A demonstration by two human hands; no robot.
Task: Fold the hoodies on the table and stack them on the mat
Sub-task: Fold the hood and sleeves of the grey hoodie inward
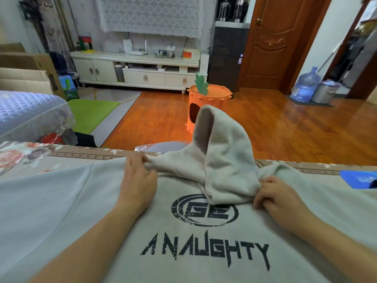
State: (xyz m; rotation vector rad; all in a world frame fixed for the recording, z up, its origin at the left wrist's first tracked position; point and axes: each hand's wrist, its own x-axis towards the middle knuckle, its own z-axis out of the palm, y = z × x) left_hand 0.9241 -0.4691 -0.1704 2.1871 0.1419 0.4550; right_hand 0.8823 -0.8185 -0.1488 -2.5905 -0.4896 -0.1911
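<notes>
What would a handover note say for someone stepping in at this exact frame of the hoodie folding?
Left hand: pinches the fabric at the neck, beside the hood's base.
Right hand: fingers curled, gripping the fabric on the hood's other side.
Hoodie: spread print-side up on the floral table cover; its hood stands up, mid-fold toward the chest logo.
Blue mat: at the far right edge, nothing stacked on the visible part.
Done: hoodie laid flat.
Left: lay the hood down, fold sleeves and body, move it onto the mat.

Pale grey hoodie (81, 211) — black lettering
</notes>
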